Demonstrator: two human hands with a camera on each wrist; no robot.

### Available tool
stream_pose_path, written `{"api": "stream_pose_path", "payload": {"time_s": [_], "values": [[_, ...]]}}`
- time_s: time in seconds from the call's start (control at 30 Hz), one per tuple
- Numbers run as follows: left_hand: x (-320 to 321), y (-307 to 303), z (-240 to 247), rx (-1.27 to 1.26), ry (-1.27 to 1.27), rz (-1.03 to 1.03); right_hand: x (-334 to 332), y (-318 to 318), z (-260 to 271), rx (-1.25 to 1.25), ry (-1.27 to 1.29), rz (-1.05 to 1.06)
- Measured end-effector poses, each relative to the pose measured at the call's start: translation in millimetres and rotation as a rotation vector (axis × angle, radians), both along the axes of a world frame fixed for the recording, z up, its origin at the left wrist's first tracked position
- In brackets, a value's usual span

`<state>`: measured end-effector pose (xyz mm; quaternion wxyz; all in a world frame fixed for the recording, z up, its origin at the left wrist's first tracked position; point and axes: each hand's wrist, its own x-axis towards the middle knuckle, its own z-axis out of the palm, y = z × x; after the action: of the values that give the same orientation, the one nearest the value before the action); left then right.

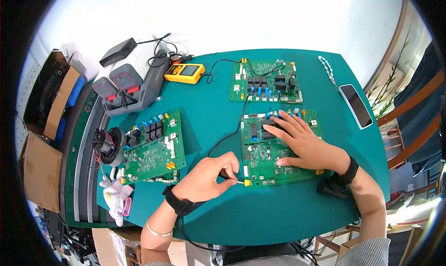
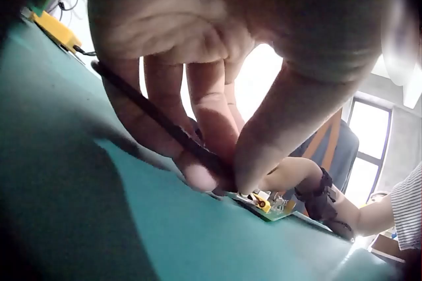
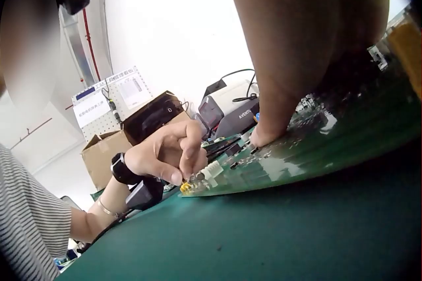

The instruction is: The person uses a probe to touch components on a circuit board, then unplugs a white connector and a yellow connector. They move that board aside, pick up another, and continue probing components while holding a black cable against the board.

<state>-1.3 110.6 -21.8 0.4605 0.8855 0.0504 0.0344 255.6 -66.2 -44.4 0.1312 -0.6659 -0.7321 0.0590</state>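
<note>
Near the table's front, my left hand [image 1: 210,177] pinches a thin black cable [image 2: 148,106] between thumb and index finger. The cable's pale tip [image 1: 240,182] is right at the yellow connector [image 1: 248,183] on the near left corner of a green circuit board [image 1: 278,175]. My right hand [image 1: 304,143] lies spread over that board, fingers extended, with fingertips among the black and blue components along the far edge. Its palm covers part of the board. The thumb rests on the board's middle.
A second green circuit board [image 1: 239,91] lies behind, with a yellow handheld meter [image 1: 185,73] to its left. Further boards [image 1: 165,150] are stacked at left beside a round black device [image 1: 109,145] and a white glove [image 1: 115,196]. A phone [image 1: 356,106] lies at right.
</note>
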Motion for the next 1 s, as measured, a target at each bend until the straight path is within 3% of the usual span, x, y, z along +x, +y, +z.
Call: {"api": "stream_pose_path", "payload": {"time_s": [1.0], "values": [[-1.5, 0.5, -3.6, 0.052, -0.01, -0.038, 0.3, 0.2, -3.3, 0.042, -0.02, 0.007]]}}
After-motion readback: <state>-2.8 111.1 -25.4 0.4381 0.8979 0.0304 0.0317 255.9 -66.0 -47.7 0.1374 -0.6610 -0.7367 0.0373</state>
